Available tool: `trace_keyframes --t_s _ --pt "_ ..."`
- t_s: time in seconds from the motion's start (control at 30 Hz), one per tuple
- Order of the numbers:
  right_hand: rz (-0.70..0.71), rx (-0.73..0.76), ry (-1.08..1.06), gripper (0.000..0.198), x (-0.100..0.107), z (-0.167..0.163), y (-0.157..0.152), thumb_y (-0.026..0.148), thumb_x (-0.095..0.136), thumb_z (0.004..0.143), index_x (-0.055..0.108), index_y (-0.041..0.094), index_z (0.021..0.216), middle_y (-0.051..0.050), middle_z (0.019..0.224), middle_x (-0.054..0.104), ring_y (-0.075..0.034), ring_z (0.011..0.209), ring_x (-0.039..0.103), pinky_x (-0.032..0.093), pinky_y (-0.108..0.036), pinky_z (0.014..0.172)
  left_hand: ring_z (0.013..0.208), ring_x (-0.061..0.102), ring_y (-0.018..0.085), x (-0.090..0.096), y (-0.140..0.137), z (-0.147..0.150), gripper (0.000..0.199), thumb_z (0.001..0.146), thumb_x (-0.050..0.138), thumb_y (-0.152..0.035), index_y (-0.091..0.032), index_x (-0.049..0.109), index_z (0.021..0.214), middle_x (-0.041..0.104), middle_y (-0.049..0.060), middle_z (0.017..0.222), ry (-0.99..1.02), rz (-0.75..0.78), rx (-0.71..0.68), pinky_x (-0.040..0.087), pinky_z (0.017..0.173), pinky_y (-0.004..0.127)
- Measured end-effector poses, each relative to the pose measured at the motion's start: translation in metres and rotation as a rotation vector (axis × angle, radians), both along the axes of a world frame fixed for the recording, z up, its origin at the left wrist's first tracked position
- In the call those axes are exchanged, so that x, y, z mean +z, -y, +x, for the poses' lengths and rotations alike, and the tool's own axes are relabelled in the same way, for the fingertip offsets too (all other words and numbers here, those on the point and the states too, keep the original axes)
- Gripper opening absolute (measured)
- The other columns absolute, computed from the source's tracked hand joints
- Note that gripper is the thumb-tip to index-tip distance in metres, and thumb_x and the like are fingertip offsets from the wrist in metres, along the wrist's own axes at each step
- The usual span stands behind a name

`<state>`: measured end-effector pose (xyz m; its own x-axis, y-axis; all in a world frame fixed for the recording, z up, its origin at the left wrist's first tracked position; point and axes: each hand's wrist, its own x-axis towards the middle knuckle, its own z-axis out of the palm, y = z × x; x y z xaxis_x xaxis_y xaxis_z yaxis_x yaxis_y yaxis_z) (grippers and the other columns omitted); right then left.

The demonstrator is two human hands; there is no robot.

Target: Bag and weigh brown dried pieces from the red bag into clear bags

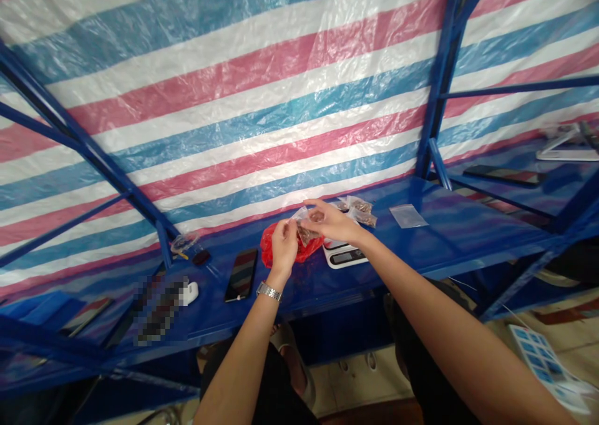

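Both my hands meet above a red plastic bag (267, 248) on the blue table. Between them is a small clear zip bag (306, 234) with brown bits inside. My left hand (284, 245), wearing a metal watch at the wrist, pinches the bag's left edge. My right hand (334, 222) has its fingers curled at the bag's other side. Under my right wrist, partly hidden, stands a white kitchen scale (344, 259). Behind that hand lie several filled zip bags (362, 213). Farther right, a flat zip bag (408, 216) with nothing inside lies on the table.
A black phone (241, 275) lies left of the red bag. Beyond it are a white case (189, 293) and a clear plastic packet (185, 243). Blue metal posts (433, 113) rise at both sides, with a striped plastic sheet (262, 100) behind. Another phone (503, 175) lies at far right.
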<state>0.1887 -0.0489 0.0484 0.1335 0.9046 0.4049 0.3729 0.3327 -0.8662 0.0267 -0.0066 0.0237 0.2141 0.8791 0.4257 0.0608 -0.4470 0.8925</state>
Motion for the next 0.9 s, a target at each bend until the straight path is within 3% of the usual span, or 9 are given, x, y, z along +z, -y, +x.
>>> trace_keyframes --t_s 0.13,0.23,0.5,0.73,0.9 --pt "-0.064 -0.026 -0.119 0.026 0.005 0.003 0.003 0.035 0.070 0.086 0.074 0.015 0.102 -0.007 0.094 0.076 -0.019 0.084 0.069 0.054 -0.029 0.077 0.078 0.069 0.017 0.005 0.004 0.000 0.026 0.096 0.059 -0.046 -0.021 0.066 0.093 0.073 0.003 0.088 0.001 0.033 -0.053 0.054 0.070 0.027" --pt "-0.077 0.034 -0.124 0.027 0.007 0.005 0.009 0.042 0.069 0.084 0.076 0.016 0.087 -0.005 0.086 0.077 -0.019 0.081 0.068 0.052 -0.029 0.074 0.079 0.069 0.018 0.008 0.007 0.002 0.025 0.097 0.058 -0.045 -0.022 0.065 0.090 0.073 0.003 0.087 0.002 0.060 -0.049 0.055 0.072 0.028" --pt "-0.026 -0.014 -0.132 0.024 0.011 -0.001 0.014 0.043 0.067 0.079 0.071 0.019 0.079 -0.001 0.080 0.072 -0.017 0.077 0.064 0.048 -0.026 0.069 0.078 0.067 0.018 0.015 0.010 0.004 0.026 0.098 0.057 -0.044 -0.022 0.064 0.087 0.070 0.002 0.082 -0.013 0.118 -0.008 0.053 0.071 0.027" --pt "0.005 -0.052 -0.193 0.022 0.007 0.002 0.008 0.041 0.066 0.075 0.067 0.020 0.078 0.000 0.075 0.069 -0.016 0.072 0.061 0.047 -0.027 0.067 0.082 0.069 0.019 0.014 0.010 0.006 0.024 0.096 0.061 -0.045 -0.021 0.066 0.095 0.073 0.004 0.092 0.012 0.101 -0.079 0.055 0.074 0.029" --pt "-0.062 -0.059 -0.219 0.028 0.006 0.001 0.008 0.046 0.070 0.075 0.069 0.019 0.079 -0.002 0.080 0.072 -0.017 0.075 0.063 0.048 -0.029 0.072 0.087 0.069 0.019 0.010 0.004 0.005 0.023 0.096 0.061 -0.043 -0.021 0.068 0.095 0.073 0.005 0.094 0.014 0.126 -0.024 0.055 0.080 0.030"
